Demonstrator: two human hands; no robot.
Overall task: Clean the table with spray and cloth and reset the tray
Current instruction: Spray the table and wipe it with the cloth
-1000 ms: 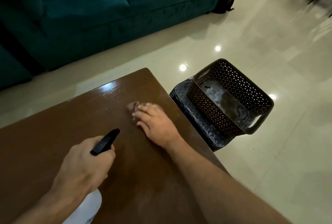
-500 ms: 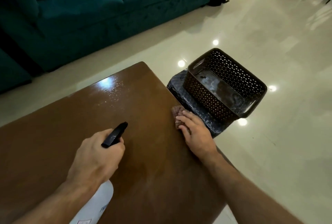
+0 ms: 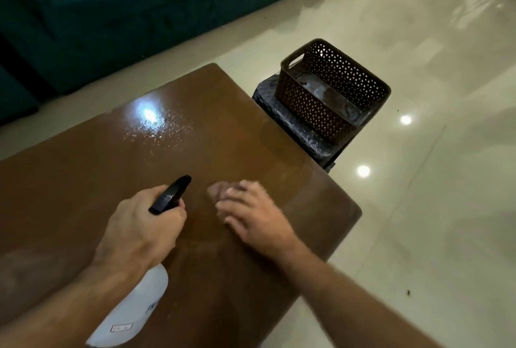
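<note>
- My left hand (image 3: 139,229) grips the spray bottle (image 3: 131,308) by its neck, black nozzle pointing toward the table's far edge.
- My right hand (image 3: 251,216) lies flat, fingers straight, pressing the cloth (image 3: 216,190) onto the table (image 3: 83,180) near its right edge.
- Spray droplets (image 3: 164,127) glisten toward the far corner.
- A brown perforated basket (image 3: 332,91) sits on a dark tray (image 3: 293,124) just off the table's right edge.

2 hands (image 3: 139,232), 1 spray btl (image 3: 131,306), 1 cloth (image 3: 216,190), 1 basket (image 3: 332,91), 1 table (image 3: 223,138).
</note>
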